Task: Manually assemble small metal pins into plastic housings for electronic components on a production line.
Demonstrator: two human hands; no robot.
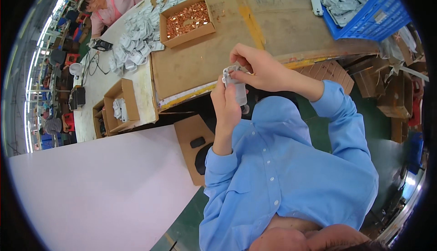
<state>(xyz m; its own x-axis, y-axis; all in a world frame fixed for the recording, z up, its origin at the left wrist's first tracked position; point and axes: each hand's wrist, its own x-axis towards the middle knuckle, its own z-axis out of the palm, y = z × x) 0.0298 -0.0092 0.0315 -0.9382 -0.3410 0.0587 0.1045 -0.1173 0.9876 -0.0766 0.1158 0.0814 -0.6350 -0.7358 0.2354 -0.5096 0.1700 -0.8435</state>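
Above the near edge of the cardboard-covered table, my left hand [226,106] grips a small white plastic casing [240,94], held upright with its hollow side showing. My right hand [264,70] reaches in from the right, its fingers curled and its thumb pressed at the casing's upper end. Whether a small part sits between those right fingertips is too small to make out. Beyond my hands stands an open cardboard box [166,41] holding many small copper-coloured metal pieces [187,20]. Left of that box lies a loose heap of similar white plastic casings [134,39].
A blue plastic crate [371,23] full of white casings stands at the far right, with one casing [316,6] beside it. Small cardboard boxes [132,101] sit at the left. Across the table is a co-worker in pink [119,1]. A white board [104,183] lies lower left.
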